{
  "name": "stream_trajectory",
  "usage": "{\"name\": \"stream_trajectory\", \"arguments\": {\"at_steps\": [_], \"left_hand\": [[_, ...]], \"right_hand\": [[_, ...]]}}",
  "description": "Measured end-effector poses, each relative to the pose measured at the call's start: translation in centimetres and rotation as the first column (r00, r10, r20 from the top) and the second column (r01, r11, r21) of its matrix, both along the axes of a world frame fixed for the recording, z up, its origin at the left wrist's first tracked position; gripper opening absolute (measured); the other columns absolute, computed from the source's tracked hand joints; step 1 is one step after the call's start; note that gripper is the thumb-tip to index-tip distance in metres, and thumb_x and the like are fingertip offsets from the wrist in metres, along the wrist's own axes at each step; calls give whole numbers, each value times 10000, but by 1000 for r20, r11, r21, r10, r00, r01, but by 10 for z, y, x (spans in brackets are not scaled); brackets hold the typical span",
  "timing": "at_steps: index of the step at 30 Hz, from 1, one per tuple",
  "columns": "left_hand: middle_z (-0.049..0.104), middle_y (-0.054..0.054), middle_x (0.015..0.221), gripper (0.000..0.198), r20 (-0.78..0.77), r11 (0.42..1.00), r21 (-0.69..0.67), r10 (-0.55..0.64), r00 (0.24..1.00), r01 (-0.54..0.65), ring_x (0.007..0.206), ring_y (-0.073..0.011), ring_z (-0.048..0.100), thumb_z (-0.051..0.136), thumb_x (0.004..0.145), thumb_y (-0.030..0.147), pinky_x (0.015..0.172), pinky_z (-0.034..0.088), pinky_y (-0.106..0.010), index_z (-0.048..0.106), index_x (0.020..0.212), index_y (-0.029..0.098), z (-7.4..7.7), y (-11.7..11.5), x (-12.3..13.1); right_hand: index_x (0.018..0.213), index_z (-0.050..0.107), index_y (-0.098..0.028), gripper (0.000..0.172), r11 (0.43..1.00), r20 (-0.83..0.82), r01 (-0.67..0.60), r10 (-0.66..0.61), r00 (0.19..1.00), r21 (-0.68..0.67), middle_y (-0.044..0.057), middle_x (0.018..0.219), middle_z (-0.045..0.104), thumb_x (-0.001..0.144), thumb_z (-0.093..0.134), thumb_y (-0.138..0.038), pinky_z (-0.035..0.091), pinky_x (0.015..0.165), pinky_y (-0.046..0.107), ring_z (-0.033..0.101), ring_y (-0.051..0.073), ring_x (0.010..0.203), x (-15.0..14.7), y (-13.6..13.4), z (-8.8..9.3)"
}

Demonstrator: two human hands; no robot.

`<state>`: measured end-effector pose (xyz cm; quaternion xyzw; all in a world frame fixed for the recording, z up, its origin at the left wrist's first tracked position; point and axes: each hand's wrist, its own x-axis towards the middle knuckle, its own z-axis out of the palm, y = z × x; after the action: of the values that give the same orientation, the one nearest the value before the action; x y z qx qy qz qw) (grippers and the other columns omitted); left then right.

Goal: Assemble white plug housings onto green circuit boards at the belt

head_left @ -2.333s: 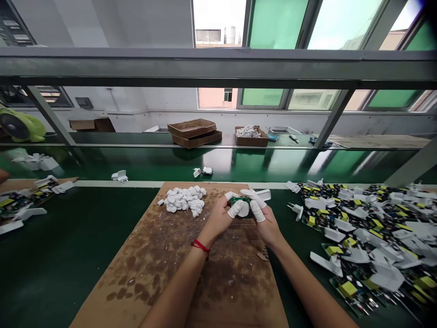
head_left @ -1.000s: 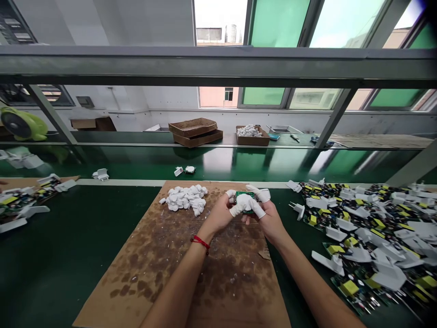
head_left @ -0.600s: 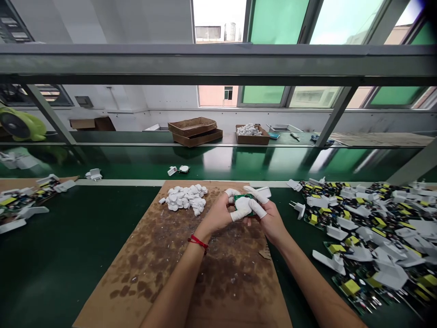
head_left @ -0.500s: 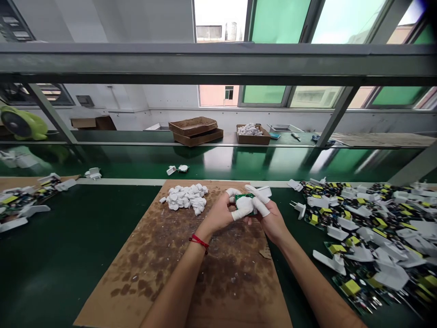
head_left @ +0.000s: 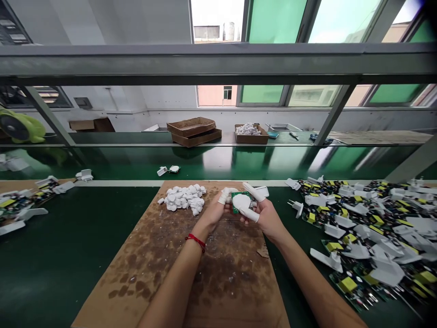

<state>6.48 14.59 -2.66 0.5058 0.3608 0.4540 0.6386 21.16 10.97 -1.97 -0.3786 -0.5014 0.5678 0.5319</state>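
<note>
Above the cardboard sheet, my two hands hold a small green circuit board (head_left: 235,210) between them. A white rounded pad (head_left: 241,202) lies on its face, and a white plastic piece (head_left: 262,191) sticks out at its upper right. My left hand (head_left: 217,207), with white finger covers, grips the left edge of the board. My right hand (head_left: 264,213), its thumb and forefinger also covered in white, is closed on the right side, thumb tip at the pad. To the left of them lies a heap of white pads (head_left: 184,198).
Many circuit boards with white plastic pieces (head_left: 355,228) crowd the right side; more boards (head_left: 32,200) lie at far left. Beyond the stained cardboard (head_left: 164,273) runs a glossy green belt (head_left: 136,161) carrying a board (head_left: 174,169). Brown trays (head_left: 194,132) stand behind.
My left thumb has come off the front of the pad, and my right thumb now lies at its lower edge. The board on the green belt has shifted left.
</note>
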Motion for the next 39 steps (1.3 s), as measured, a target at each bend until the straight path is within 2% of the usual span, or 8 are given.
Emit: {"name": "stream_trajectory", "arguments": {"at_steps": [5, 12, 17, 22, 28, 33, 36, 39], "left_hand": [[671, -84, 672, 558, 65, 966, -206, -149, 987, 159, 456, -145, 572, 338, 910, 546, 456, 456, -237, 589, 1136, 101, 4, -2, -5], [677, -96, 708, 405, 135, 942, -248, -198, 971, 226, 464, -139, 570, 384, 930, 398, 437, 452, -218, 605, 1060, 84, 4, -2, -5], [664, -132, 670, 476, 108, 892, -297, -325, 940, 342, 451, -175, 590, 324, 943, 423, 458, 503, -285, 615, 1002, 51, 6, -3, -9], [676, -112, 677, 403, 135, 908, -290, -275, 952, 303, 503, -191, 639, 301, 964, 351, 512, 532, -296, 569, 1074, 71, 10, -4, -9], [673, -93, 697, 328, 263, 905, -308, -216, 940, 294, 535, -207, 659, 411, 936, 374, 534, 549, -322, 564, 1010, 93, 5, -2, -8], [685, -81, 752, 282, 379, 937, -203, -194, 905, 286, 629, -218, 674, 629, 815, 348, 624, 557, -351, 574, 969, 118, 3, -3, -11], [696, -94, 821, 403, 419, 949, -114, -221, 881, 292, 723, -240, 682, 729, 709, 373, 708, 541, -373, 578, 991, 128, 4, -4, -18], [697, -130, 895, 630, 419, 932, -25, -319, 850, 361, 808, -291, 680, 824, 544, 435, 772, 521, -419, 595, 1036, 115, 5, -8, -26]], "right_hand": [[1424, 308, -216, 934, 995, 54, -95, 92, 994, 39, -24, 698, 615, 622, 774, -317, 449, 474, 201, 554, 94, 510, -2, -3, 0], [1424, 324, -211, 790, 968, 123, -249, 245, 962, 16, 9, 711, 647, 743, 665, -422, 467, 539, 236, 583, 130, 575, 2, -2, -6], [1385, 407, -199, 701, 983, 136, -178, 171, 976, 40, -10, 653, 607, 761, 629, -427, 436, 485, 220, 530, 110, 510, 3, 1, -10], [1363, 435, -194, 703, 993, 200, 3, -27, 979, 120, 7, 737, 633, 731, 667, -393, 409, 422, 224, 458, 83, 427, 6, 7, -18], [1328, 459, -170, 697, 941, 196, 236, -286, 938, 241, 61, 870, 680, 703, 700, -362, 498, 594, 284, 614, 181, 681, 5, 8, -20], [1304, 473, -158, 551, 863, 195, 416, -478, 857, 286, 43, 748, 662, 810, 564, -384, 453, 543, 281, 517, 138, 533, 13, 8, -21], [1294, 483, -156, 514, 859, 336, 396, -496, 801, 324, 74, 838, 671, 833, 532, -377, 489, 687, 359, 579, 191, 669, 15, 11, -29], [1228, 547, -171, 461, 884, 496, 215, -418, 761, 415, 99, 988, 654, 802, 592, -343, 451, 881, 454, 592, 268, 924, 3, 15, -37]]}}
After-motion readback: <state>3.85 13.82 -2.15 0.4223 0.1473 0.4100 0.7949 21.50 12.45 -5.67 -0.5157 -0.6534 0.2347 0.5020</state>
